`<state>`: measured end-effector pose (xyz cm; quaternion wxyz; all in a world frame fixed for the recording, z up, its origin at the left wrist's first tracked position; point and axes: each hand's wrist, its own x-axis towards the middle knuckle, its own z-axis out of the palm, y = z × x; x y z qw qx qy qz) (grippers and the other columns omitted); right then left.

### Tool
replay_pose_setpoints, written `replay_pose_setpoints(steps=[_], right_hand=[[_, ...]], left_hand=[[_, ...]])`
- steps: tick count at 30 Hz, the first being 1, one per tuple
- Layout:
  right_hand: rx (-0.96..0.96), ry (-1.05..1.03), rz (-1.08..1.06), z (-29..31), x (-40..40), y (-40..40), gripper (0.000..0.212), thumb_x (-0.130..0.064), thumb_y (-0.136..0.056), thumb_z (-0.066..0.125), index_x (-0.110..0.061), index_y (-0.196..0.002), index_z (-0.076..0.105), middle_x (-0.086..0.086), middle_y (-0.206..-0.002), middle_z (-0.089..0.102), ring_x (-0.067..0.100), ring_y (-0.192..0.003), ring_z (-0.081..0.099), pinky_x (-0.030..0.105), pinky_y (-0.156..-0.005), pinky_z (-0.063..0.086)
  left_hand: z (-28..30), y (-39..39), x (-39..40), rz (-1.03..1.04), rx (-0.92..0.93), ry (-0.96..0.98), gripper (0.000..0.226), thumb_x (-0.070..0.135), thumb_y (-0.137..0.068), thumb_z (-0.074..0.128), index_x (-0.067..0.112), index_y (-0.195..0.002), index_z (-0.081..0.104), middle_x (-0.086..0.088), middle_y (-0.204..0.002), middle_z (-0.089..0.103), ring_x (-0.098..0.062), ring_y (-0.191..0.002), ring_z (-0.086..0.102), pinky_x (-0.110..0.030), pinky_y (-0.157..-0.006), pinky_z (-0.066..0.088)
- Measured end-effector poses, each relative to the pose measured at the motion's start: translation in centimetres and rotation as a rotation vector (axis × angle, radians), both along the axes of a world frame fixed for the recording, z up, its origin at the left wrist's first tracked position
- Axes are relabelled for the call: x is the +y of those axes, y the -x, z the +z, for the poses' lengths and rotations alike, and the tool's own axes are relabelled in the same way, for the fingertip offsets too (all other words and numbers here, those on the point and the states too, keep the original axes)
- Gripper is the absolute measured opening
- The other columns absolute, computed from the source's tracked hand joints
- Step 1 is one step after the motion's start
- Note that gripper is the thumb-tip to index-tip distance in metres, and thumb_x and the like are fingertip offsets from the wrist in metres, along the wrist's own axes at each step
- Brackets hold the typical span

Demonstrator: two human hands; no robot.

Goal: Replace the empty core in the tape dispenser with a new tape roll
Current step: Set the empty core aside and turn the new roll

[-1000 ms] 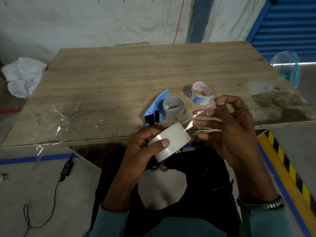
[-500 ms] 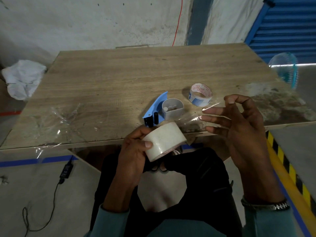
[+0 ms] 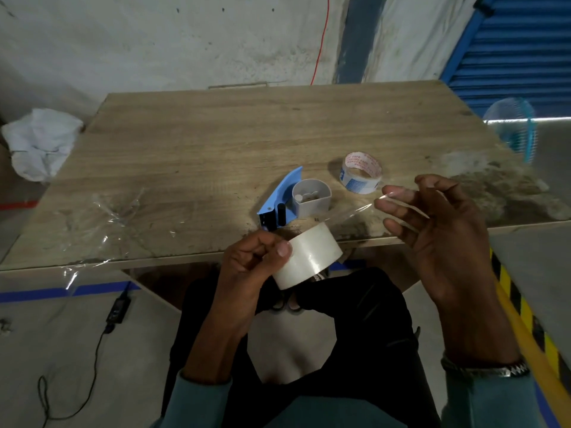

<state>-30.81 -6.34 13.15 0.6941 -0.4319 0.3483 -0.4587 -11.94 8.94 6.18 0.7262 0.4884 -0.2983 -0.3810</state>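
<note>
My left hand (image 3: 247,267) grips a new white tape roll (image 3: 312,257) just below the near edge of the wooden table (image 3: 216,143). A clear strip of tape (image 3: 352,213) runs from the roll up to my right hand (image 3: 438,230), whose fingers are spread with the strip's end clinging to the fingertips. On the table behind the roll lies the blue tape dispenser (image 3: 284,193) with its bare grey hub (image 3: 312,200). To the hub's right lies the empty core (image 3: 361,176), a cardboard ring printed in red and blue.
Crumpled clear film (image 3: 108,211) lies on the table's near left and hangs over the edge. A white cloth (image 3: 40,143) sits left of the table, a blue fan (image 3: 513,128) to the right. A power adapter (image 3: 119,310) and cable lie on the floor.
My right hand has moved right and slightly up, drawing the clear strip longer off the roll. My left hand and the roll have barely moved.
</note>
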Motion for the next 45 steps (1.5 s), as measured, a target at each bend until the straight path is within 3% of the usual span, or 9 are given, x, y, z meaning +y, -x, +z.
replay_pose_setpoints(steps=[3,8,19,23,29,31,34,42,45], right_hand=[[-0.018,0.008,-0.058,-0.1,-0.5,0.6,0.013,-0.022,-0.113,0.046,-0.022,-0.107,0.058,0.008,-0.1,0.082,0.027,-0.097,0.082,0.029,-0.071,0.063],[-0.018,0.001,-0.096,-0.5,-0.7,0.7,0.01,-0.021,-0.113,0.048,-0.019,-0.109,0.056,0.009,-0.099,0.082,0.03,-0.102,0.081,0.03,-0.073,0.064],[-0.029,-0.086,-0.152,-1.9,-1.2,1.2,0.01,-0.019,-0.111,0.05,-0.02,-0.104,0.057,0.019,-0.114,0.081,0.032,-0.105,0.08,0.031,-0.076,0.066],[-0.045,-0.227,-0.095,-2.4,-1.7,1.5,0.024,-0.022,-0.109,0.053,-0.012,-0.13,0.061,0.013,-0.113,0.082,0.026,-0.101,0.082,0.03,-0.078,0.064],[-0.228,-0.543,0.022,-3.5,-3.6,3.8,0.03,-0.008,-0.1,0.062,-0.016,-0.128,0.068,0.001,-0.104,0.084,0.014,-0.082,0.082,0.018,-0.058,0.061],[-0.292,-0.55,0.087,-4.1,-4.3,4.7,0.058,-0.001,-0.074,0.088,-0.02,-0.126,0.07,-0.003,-0.108,0.082,0.012,-0.08,0.08,0.018,-0.056,0.06],[-0.398,-0.556,0.154,-5.7,-5.4,6.2,0.089,0.007,-0.027,0.104,-0.025,-0.106,0.079,-0.01,-0.111,0.077,0.01,-0.082,0.076,0.018,-0.06,0.059],[-0.654,-0.517,0.05,-8.1,-6.7,8.3,0.101,0.015,-0.035,0.095,-0.034,-0.119,0.07,-0.022,-0.126,0.067,0.005,-0.109,0.073,0.031,-0.08,0.063],[-0.924,-0.586,-0.006,-8.9,-7.0,8.9,0.095,0.029,-0.051,0.079,-0.028,-0.126,0.07,-0.02,-0.136,0.065,0.012,-0.114,0.072,0.033,-0.085,0.062]], left_hand=[[-0.1,-0.5,0.2,0.014,-0.001,0.007,0.028,0.048,-0.08,0.087,0.023,-0.085,0.077,0.003,-0.082,0.075,-0.006,-0.078,0.066,-0.02,-0.073,0.052],[-0.8,-0.2,-0.1,0.015,-0.04,-0.017,0.02,0.033,-0.092,0.068,0.019,-0.104,0.076,-0.001,-0.099,0.078,-0.01,-0.094,0.07,-0.024,-0.082,0.055],[-0.4,-0.8,-0.2,0.156,0.09,0.15,0.007,0.028,-0.096,0.072,0.029,-0.1,0.078,0.004,-0.105,0.077,-0.01,-0.105,0.072,-0.024,-0.09,0.059],[-0.2,-0.8,-0.1,0.147,0.122,0.141,0.01,0.033,-0.091,0.079,0.026,-0.098,0.076,0.0,-0.104,0.076,-0.014,-0.103,0.073,-0.026,-0.089,0.06],[-0.3,-1.3,0.4,0.251,0.051,0.046,0.018,0.006,-0.107,0.051,0.007,-0.106,0.069,-0.002,-0.092,0.076,-0.008,-0.082,0.073,-0.019,-0.071,0.059],[0.0,-1.1,0.7,0.25,0.007,0.005,0.021,-0.001,-0.11,0.04,-0.004,-0.109,0.061,0.001,-0.083,0.077,-0.005,-0.071,0.072,-0.017,-0.062,0.058],[0.7,-0.9,0.9,0.188,0.073,0.043,0.035,0.001,-0.108,0.037,0.01,-0.094,0.068,-0.001,-0.077,0.072,-0.008,-0.063,0.069,-0.022,-0.052,0.057],[0.5,-1.4,0.9,0.093,0.081,0.113,0.035,0.009,-0.105,0.045,0.02,-0.085,0.071,0.001,-0.081,0.069,-0.007,-0.07,0.067,-0.021,-0.059,0.057],[0.3,-1.2,0.8,0.145,0.078,0.088,0.035,0.013,-0.108,0.047,0.02,-0.084,0.07,0.001,-0.079,0.068,-0.007,-0.068,0.065,-0.021,-0.058,0.055]])
